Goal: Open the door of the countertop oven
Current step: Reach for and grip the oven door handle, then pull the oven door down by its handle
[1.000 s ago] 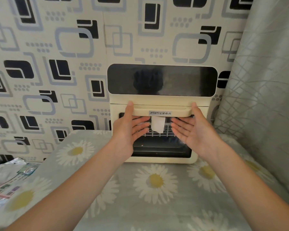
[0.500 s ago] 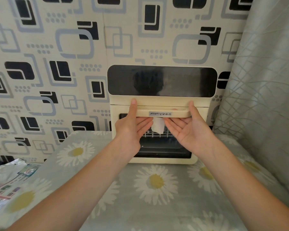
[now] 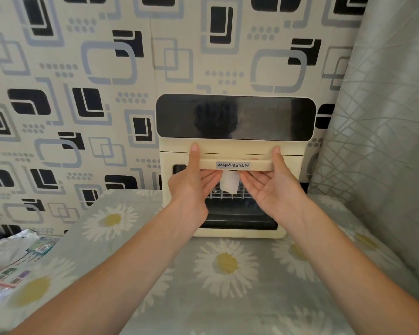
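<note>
At the far left edge I see crumpled foil packaging lying on the daisy-print cloth that covers the counter. Behind it a patterned wallpaper runs across the far side.

My left hand is at the left end of the oven's door handle. Its thumb lies up over the front of the handle, tip touching the cream panel above, and its fingers reach in under the bar, close together and pointing right. I judge it gripped on the handle from below.

The countertop oven stands at the far middle of the counter, against the wall, with a dark control panel across its top. The door looks close to upright; I cannot tell whether it has left the frame. A white tag hangs below the handle between my two hands, in front of a wire rack seen through the glass.

My right hand mirrors the left at the handle's right end: thumb up over the front, fingers together and tucked beneath the bar, pointing left. It too is closed on the handle.

At the right a grey curtain hangs just beside the oven.
</note>
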`<state>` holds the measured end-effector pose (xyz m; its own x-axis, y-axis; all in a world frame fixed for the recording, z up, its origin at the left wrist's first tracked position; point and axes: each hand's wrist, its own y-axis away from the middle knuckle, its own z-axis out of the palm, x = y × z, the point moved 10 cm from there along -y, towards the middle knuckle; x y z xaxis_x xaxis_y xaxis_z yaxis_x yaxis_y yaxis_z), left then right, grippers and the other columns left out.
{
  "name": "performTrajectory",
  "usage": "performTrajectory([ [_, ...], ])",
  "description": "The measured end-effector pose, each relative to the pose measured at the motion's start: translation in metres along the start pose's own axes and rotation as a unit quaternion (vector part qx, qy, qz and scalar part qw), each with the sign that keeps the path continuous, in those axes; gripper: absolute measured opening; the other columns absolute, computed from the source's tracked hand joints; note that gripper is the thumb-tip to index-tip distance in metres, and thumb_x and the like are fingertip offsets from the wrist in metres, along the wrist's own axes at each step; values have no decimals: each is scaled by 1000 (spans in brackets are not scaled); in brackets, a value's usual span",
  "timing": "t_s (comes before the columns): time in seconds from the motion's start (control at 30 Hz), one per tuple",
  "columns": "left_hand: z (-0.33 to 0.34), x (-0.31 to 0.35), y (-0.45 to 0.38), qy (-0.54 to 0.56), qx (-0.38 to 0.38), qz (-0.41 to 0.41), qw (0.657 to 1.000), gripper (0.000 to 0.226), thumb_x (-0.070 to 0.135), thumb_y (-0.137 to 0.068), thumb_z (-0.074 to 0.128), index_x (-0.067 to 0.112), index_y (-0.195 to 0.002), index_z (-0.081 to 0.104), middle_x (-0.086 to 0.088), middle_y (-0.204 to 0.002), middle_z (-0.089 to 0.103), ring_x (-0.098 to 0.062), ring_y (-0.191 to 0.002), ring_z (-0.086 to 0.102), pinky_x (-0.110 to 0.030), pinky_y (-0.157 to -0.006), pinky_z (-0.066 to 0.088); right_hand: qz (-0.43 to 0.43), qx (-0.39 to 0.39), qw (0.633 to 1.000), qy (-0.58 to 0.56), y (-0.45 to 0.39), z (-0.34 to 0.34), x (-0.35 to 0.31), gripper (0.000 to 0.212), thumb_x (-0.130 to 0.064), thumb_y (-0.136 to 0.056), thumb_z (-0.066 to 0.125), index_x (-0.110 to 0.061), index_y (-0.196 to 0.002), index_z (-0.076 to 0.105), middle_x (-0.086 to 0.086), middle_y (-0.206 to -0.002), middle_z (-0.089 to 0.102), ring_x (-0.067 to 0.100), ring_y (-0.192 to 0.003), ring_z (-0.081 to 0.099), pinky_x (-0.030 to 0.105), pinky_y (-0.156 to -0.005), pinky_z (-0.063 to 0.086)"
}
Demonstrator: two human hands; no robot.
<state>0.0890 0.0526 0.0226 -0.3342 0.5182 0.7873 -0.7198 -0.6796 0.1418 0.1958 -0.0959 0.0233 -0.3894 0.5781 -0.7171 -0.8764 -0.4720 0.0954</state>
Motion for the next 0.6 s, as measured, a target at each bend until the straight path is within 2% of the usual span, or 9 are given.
performTrajectory([
  [0.6,-1,1,2,-1,5,-2,1000,38,50,-88,76,12,-94,74,-4,-66,83,-14,-62,81,-20,-52,64,-3,5,1000,12,0,1,0,52,-50,-85,65,-6,-112,62,17,-88,79,28,-82,77,37,-67,63],
])
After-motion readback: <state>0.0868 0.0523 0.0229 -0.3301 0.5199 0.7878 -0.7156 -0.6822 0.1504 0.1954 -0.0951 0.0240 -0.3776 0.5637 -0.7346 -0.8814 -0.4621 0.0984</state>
